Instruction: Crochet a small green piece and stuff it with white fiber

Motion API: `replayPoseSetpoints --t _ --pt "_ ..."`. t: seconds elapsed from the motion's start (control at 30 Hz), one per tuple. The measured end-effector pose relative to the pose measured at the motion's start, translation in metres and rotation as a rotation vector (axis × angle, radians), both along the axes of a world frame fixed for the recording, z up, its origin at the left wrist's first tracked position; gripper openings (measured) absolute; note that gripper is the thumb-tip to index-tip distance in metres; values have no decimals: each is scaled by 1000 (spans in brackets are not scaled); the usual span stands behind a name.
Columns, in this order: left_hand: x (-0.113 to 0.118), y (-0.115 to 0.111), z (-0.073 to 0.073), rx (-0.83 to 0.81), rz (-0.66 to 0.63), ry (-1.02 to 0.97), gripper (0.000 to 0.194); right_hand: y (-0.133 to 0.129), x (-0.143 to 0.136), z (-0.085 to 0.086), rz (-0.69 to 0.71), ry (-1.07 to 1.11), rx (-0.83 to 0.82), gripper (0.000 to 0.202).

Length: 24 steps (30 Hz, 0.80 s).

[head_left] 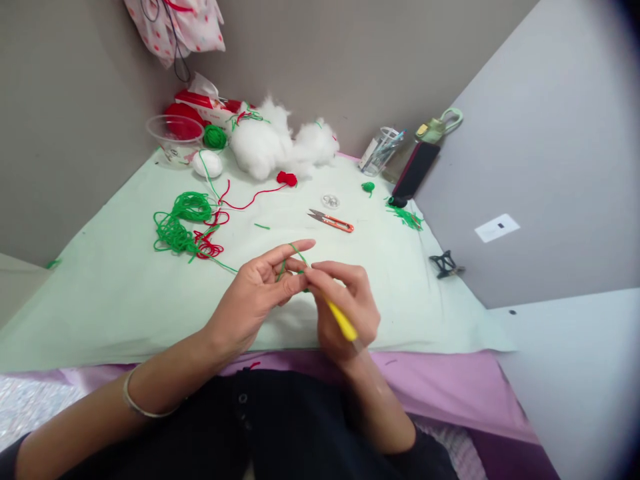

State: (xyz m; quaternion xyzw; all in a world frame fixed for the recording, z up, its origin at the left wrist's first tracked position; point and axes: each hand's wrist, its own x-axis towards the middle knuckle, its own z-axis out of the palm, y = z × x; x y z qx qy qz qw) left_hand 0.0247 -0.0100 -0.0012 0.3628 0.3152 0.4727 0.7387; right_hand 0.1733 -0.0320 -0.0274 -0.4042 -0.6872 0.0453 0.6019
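While right hand [357, 303] clamps yellow tool [343, 321], left hand [260, 283] pinches green, apparently looped yarn [299, 254].

No text is legible; printing on the tissue box [199, 102] and clear tub [179, 153] (upper left of frame) is unreadable.

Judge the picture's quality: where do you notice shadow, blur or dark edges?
Head view: faint shadow on the pale cloth beside the left hand; the yellow handle in the right hand smeared toward its rear end; dark, blurred vignetting along the right edge.
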Motion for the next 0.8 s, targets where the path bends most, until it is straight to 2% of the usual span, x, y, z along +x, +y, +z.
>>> replayPoseSetpoints --t 0.07,0.1,0.2,0.27,0.33,0.47,0.63,0.8 --pt "0 2 0 -105 -74 -56 39 0 2 -1 -42 -71 73 35" --pt "0 4 1 -147 -106 -85 35 1 3 0 -36 -30 60 32" --pt "-2 7 1 -172 -111 -133 27 4 6 7 81 303 -119 22" --pt "-3 7 1 -109 -70 -95 28 5 7 10 187 484 -240 19" --pt "-3 6 0 0 -39 -8 33 6 5 11 249 496 -308 16" --pt "-6 2 -2 163 -50 142 39 6 5 10 225 466 -349 14" --pt "-10 1 1 181 -42 159 44 10 10 11 329 655 -434 15" --pt "-11 0 5 220 -20 248 45 10 11 14 304 605 -438 20"
